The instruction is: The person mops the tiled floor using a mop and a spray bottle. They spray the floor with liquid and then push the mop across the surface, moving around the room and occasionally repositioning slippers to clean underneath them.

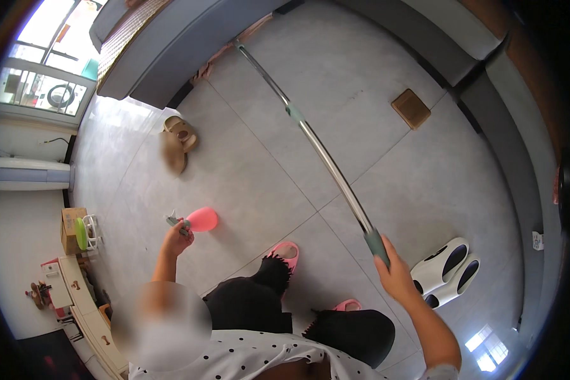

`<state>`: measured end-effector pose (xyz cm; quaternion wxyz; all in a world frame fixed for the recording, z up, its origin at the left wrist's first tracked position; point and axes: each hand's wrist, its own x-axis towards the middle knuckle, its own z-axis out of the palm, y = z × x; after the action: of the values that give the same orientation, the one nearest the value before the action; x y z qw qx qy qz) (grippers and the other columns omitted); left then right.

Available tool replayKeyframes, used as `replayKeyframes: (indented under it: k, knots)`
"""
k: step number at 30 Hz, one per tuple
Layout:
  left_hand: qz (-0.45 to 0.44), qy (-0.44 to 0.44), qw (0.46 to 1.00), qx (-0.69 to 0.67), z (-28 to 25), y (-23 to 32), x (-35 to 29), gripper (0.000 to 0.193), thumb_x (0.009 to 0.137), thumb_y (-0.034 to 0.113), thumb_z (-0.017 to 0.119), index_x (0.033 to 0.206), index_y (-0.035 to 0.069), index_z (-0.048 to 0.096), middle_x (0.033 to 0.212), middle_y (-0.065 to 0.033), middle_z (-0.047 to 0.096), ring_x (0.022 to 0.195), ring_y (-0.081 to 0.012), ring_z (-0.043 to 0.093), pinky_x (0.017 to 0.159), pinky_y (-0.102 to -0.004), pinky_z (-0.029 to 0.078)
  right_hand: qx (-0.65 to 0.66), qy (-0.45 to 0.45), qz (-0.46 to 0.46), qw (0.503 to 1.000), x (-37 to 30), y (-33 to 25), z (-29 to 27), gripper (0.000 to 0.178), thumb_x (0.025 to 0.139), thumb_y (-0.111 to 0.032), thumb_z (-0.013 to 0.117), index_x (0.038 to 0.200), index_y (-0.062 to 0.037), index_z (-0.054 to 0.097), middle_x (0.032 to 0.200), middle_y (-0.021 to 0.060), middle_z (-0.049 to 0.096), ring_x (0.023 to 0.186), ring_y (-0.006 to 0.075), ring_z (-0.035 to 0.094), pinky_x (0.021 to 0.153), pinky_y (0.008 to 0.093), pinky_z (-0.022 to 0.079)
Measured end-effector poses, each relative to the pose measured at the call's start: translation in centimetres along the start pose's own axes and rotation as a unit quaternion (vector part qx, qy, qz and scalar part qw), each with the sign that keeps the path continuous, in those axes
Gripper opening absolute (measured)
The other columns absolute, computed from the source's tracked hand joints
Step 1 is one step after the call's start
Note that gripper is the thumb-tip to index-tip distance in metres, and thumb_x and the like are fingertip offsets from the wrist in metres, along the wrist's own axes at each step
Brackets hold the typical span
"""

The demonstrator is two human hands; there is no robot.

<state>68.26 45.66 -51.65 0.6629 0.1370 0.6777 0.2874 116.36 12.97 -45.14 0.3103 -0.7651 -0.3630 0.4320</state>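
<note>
My left hand (178, 237) is closed round the grey-green neck of a pink spray bottle (202, 219), held over the floor to the left of my feet. On the right, my right hand (394, 272) grips the green handle end of a mop (326, 158) with a long silver pole. The pole slants away to the far left. Its head, with a pinkish cloth (216, 58), lies at the bottom edge of the grey sofa (164, 57), partly hidden beneath it.
Brown slippers (180, 140) lie at the left, and white shoes (446, 272) stand at the right. A brown square object (411, 109) rests on the grey tiled floor (285, 164) near another grey sofa (500, 133). A cream drawer cabinet (88, 310) and cardboard box (73, 229) line the left wall.
</note>
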Motion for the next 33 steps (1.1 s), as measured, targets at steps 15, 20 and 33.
replayKeyframes:
  k: [15, 20, 33]
  knots:
    - [-0.150, -0.148, 0.889, 0.406, 5.2, -2.6, -3.6, 0.034, 0.082, 0.027, 0.054, 0.102, 0.000, 0.048, 0.083, -0.0106, 0.055, 0.075, -0.0211, 0.058, 0.072, -0.0343, 0.050, -0.086, 0.013, -0.022, 0.996, 18.3, -4.8, 7.3, 0.051, 0.083, -0.024, 0.043, 0.131, -0.0216, 0.025, 0.070, 0.0158, 0.057, 0.066, 0.0333, 0.056, 0.061, 0.0413, 0.043]
    - [0.007, -0.281, 0.899, 0.336, 21.8, -3.7, -4.2, 0.053, 0.084, 0.034, 0.049, 0.119, -0.003, 0.034, 0.102, -0.0158, 0.051, 0.087, -0.0239, 0.056, 0.079, -0.0338, 0.047, -0.070, 0.014, -0.009, 0.997, 8.1, 0.0, 5.4, 0.053, 0.082, -0.020, 0.047, 0.131, -0.0206, 0.026, 0.067, 0.0168, 0.056, 0.064, 0.0341, 0.055, 0.060, 0.0419, 0.042]
    - [-0.070, -0.360, 0.838, 0.404, 37.4, -21.6, -10.0, 0.026, 0.089, 0.027, 0.039, 0.090, 0.001, 0.035, 0.073, -0.0153, 0.055, 0.062, -0.0274, 0.060, 0.060, -0.0441, 0.053, -0.006, 0.066, 0.113, 0.991, -18.1, 8.0, 3.4, 0.051, 0.078, -0.017, 0.053, 0.126, -0.0146, 0.037, 0.098, 0.0215, 0.056, 0.085, 0.0382, 0.056, 0.072, 0.0391, 0.045]
